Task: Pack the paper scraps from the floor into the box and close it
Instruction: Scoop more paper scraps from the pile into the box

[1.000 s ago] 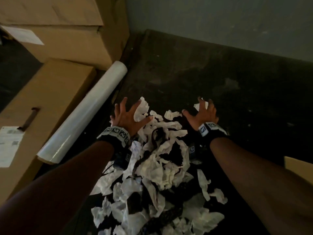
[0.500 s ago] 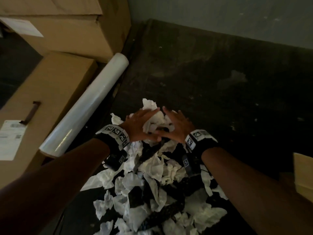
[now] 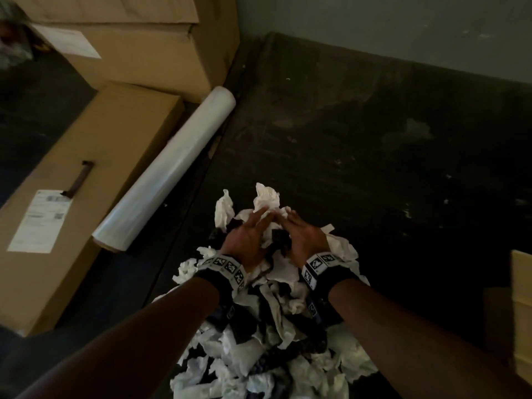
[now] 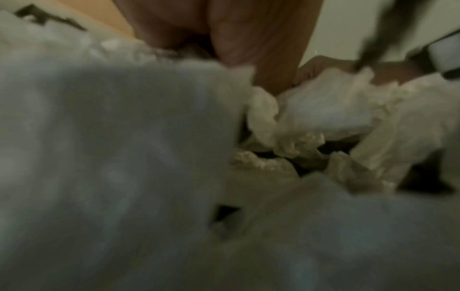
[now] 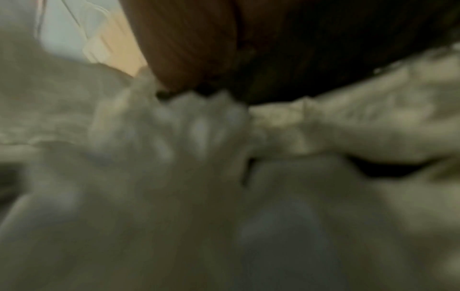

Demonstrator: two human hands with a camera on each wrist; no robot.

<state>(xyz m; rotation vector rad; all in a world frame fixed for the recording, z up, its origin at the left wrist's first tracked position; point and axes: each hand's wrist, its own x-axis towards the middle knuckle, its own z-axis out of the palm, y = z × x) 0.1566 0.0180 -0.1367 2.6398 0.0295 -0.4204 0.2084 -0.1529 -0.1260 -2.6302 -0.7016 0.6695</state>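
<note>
- A heap of crumpled white and dark paper scraps (image 3: 267,326) lies on the dark floor (image 3: 374,154), toward its near edge.
- The left hand (image 3: 244,240) and right hand (image 3: 305,240) press on the heap's top, fingers straight, fingertips nearly touching.
- Closed cardboard boxes (image 3: 86,182) stand at the floor's left edge.

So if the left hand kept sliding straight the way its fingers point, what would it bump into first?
Probably the right hand: the left hand angles inward over the paper scraps, fingertips nearly meeting. Depth is hard to judge.
</note>
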